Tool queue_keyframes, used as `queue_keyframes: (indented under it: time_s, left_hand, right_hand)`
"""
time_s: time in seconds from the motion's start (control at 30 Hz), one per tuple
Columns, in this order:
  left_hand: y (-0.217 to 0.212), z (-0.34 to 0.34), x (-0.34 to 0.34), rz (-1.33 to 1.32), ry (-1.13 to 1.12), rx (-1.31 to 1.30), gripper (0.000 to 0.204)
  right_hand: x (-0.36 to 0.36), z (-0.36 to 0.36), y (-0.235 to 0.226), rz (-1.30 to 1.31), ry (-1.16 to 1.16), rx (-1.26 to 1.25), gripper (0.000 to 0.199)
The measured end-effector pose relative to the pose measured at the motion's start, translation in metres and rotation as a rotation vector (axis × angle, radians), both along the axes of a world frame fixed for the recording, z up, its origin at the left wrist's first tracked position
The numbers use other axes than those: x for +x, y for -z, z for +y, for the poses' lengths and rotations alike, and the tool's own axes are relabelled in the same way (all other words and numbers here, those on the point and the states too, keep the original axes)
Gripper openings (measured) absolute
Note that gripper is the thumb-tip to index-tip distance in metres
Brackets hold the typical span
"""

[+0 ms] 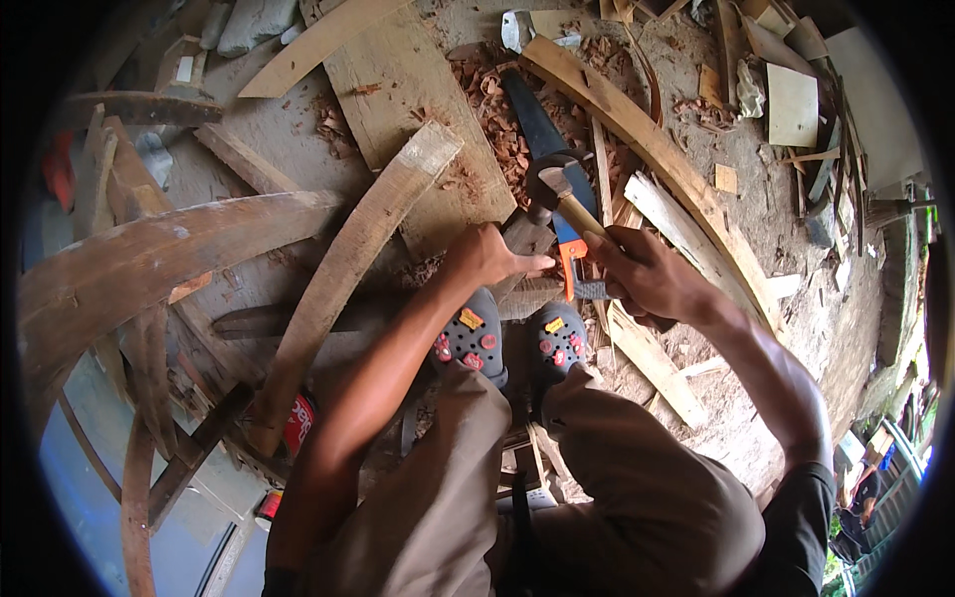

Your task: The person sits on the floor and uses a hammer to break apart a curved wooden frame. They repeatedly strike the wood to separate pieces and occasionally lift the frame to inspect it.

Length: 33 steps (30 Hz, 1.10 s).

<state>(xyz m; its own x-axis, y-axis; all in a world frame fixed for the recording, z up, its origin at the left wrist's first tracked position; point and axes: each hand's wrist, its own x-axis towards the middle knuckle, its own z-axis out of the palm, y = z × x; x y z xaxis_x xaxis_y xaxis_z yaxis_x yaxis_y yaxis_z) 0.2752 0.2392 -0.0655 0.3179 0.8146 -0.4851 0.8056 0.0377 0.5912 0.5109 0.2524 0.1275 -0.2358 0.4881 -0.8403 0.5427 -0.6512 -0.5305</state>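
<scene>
My right hand [647,274] is closed round the wooden handle of a hammer [579,216]. The hammer's dark head is above a short wooden block [527,239]; whether they touch I cannot tell. Bent at the knuckles, my left hand [485,257] grips this block, its thumb lying across the wood and its other fingers mostly hidden. Behind the hammer, a handsaw [533,114] with a dark blade and an orange handle lies on the ground, partly covered by the hammer head and my right hand.
Curved timbers [358,239] lie to the left, and a long curved plank [657,149] arcs along the right. A wide board [408,99] lies ahead beside reddish wood shavings [487,109]. My feet, in grey clogs [470,343], are just below my hands. A red can [298,423] stands at left.
</scene>
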Motion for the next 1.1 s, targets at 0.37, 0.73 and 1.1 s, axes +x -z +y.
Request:
queue_keyframes:
  time_s: [0.37, 0.73, 1.1]
  left_hand:
    - [-0.012, 0.001, -0.001, 0.062, 0.023, -0.193, 0.106]
    - [0.001, -0.007, -0.022, 0.062, 0.113, -0.238, 0.102]
    - [-0.023, -0.002, -0.019, 0.105, 0.089, -0.249, 0.106]
  right_hand:
    - [-0.001, 0.001, 0.014, 0.215, 0.497, -0.047, 0.043]
    - [0.036, -0.018, 0.074, 0.504, 0.959, -0.371, 0.035]
    - [0.046, -0.009, 0.077, 0.419, 0.893, -0.309, 0.031]
